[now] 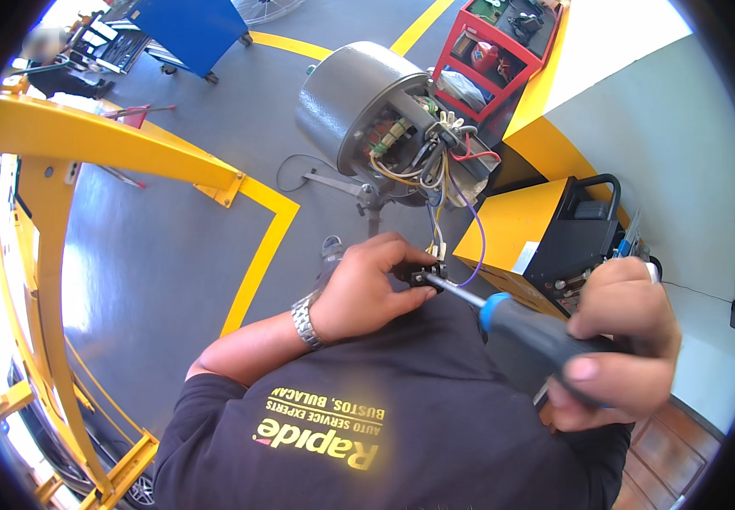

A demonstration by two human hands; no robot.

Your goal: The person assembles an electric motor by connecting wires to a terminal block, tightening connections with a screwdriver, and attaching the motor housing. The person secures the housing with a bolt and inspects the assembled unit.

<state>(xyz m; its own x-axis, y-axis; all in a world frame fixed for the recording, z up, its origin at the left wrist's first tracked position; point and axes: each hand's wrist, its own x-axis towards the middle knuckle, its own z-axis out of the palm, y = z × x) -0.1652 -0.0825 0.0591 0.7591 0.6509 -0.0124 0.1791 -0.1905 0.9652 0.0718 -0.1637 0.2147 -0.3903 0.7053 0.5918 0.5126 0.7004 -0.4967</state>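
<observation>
My left hand [376, 285], with a metal-band watch [306, 321] on its wrist, pinches a small black electrical part [426, 276] between thumb and fingers. Wires run from that part up to the open end of a grey metal drum-shaped housing [359, 98], where a bundle of wires [439, 157] hangs out. A purple wire [479, 229] loops down beside it. My right hand [627, 344] is closed round the black and blue handle of a screwdriver [529, 327]. The screwdriver's tip meets the black part at a screw or terminal; the exact contact is too small to tell.
A yellow and black machine [520, 229] with a handle stands at the right. Behind it is a red tool cart [495, 59]. Yellow steel framework [104, 140] fills the left, and a blue cabinet [184, 34] stands at the back. A person [48, 64] is at the far left.
</observation>
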